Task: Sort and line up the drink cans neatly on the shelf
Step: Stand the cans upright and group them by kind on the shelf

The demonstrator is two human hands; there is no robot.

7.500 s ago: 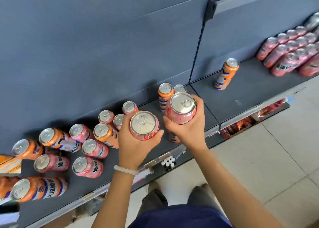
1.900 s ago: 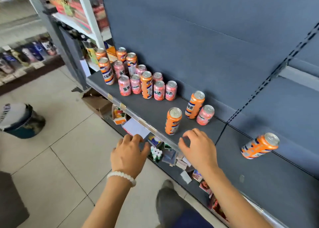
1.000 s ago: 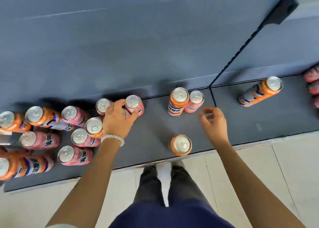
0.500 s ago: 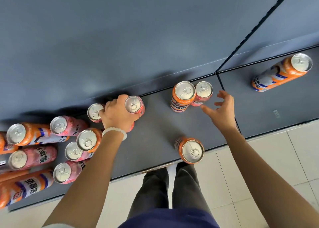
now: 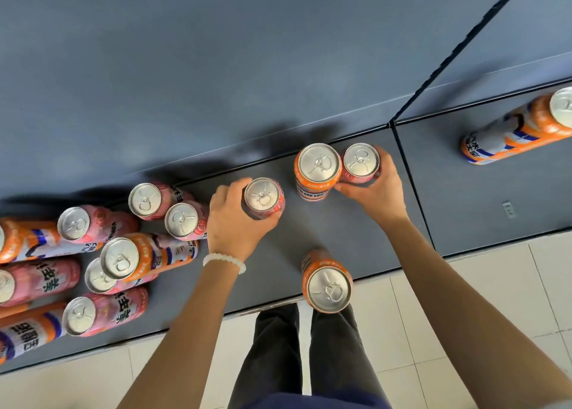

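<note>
Back wall: a dark grey-blue panel [image 5: 247, 68] rose behind the shelving, split by a slotted black upright [image 5: 458, 46].
Floor: pale square tiles [image 5: 464, 315] with thin grout lines.
Light: soft and even, casting dim shadows along the panel's foot.

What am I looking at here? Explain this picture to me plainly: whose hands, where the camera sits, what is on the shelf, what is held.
No machine here: a person wears a camera on the head, looking down at both hands. The left hand, with a bead bracelet, grips a pink can. The right hand curls its fingers round another pink can, which stands beside an orange can. One orange can stands alone near the front edge of the dark shelf. On the left, pink and orange cans stand mixed together.
</note>
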